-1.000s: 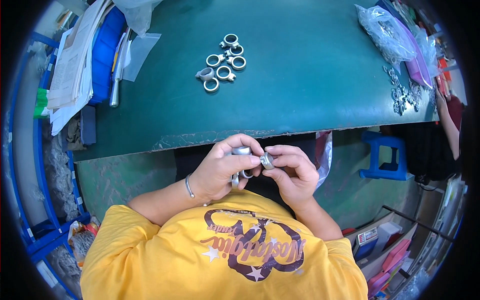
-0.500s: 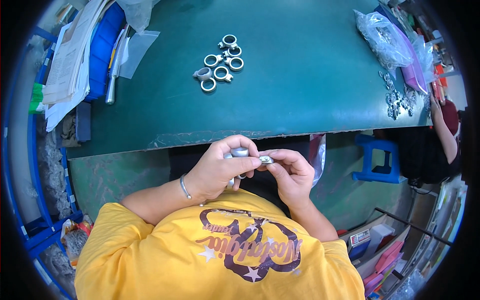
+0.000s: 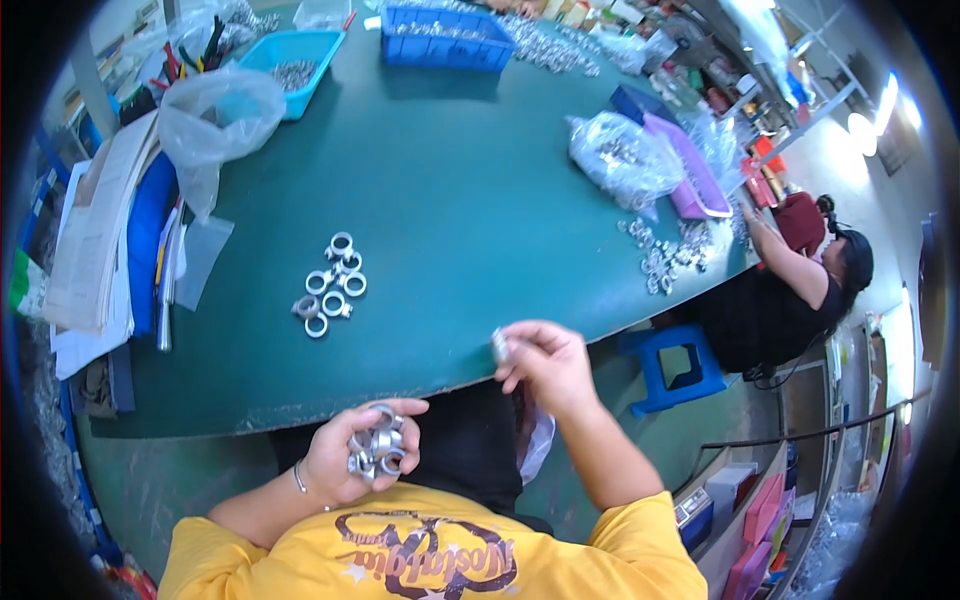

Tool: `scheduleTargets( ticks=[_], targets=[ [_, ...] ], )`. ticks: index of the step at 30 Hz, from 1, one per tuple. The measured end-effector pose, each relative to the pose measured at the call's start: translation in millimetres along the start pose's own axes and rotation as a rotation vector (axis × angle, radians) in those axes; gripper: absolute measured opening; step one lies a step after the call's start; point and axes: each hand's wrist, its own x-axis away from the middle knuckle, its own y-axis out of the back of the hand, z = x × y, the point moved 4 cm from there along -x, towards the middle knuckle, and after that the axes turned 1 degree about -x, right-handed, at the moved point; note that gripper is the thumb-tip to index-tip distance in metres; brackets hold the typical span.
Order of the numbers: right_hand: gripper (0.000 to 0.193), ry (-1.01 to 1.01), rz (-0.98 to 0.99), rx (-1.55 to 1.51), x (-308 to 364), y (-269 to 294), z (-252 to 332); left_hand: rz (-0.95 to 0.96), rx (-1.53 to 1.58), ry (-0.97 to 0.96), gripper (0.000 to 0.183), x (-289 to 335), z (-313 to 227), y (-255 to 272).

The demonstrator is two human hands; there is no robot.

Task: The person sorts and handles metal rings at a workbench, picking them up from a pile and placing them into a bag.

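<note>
My left hand point(image 3: 335, 455) is turned palm up in front of my yellow shirt, its fingers curled round several silver ring clamps point(image 3: 384, 441) heaped in the palm. Out to the right, over the table's front edge, my right hand point(image 3: 556, 368) pinches one small silver ring clamp point(image 3: 499, 346) between thumb and fingers. That piece is edge-on and slightly blurred. A loose cluster of similar ring clamps point(image 3: 334, 303) lies on the green table point(image 3: 440, 220), left of the middle and beyond my left hand.
Papers point(image 3: 95, 240) and a blue bin point(image 3: 152, 250) stand at the left edge. At the back sit a turquoise tray point(image 3: 330, 62) and a blue crate point(image 3: 445, 52) of metal parts. Rightward are small parts point(image 3: 665, 255), a purple tray point(image 3: 700, 190), a blue stool point(image 3: 675, 375) and a person point(image 3: 775, 310).
My hands have moved apart: the right went out over the table edge with a ring clamp, the left turned palm up. The view has swung up and to the right, showing more table.
</note>
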Motion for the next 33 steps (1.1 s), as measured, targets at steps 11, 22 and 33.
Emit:
scheduleTargets(
  ticks=[11, 22, 33],
  targets=[
    [0.02, 0.279, -0.136, 0.124, -91.2, 19.7, 76.8, -0.035, -0.021, -0.111, 0.043, 7.8, -5.5, 4.2],
    [0.017, 0.462, 0.364, 0.431, 23.6, -96.2, 1.4, -0.098, -0.205, -0.06, 0.038, 3.1, -3.8, 3.2],
    [0.012, 0.337, 0.355, -0.119, 34.7, -70.0, -43.6, -0.192, -0.312, -0.105, 0.023, 2.1, -4.3, -3.1]
  ],
)
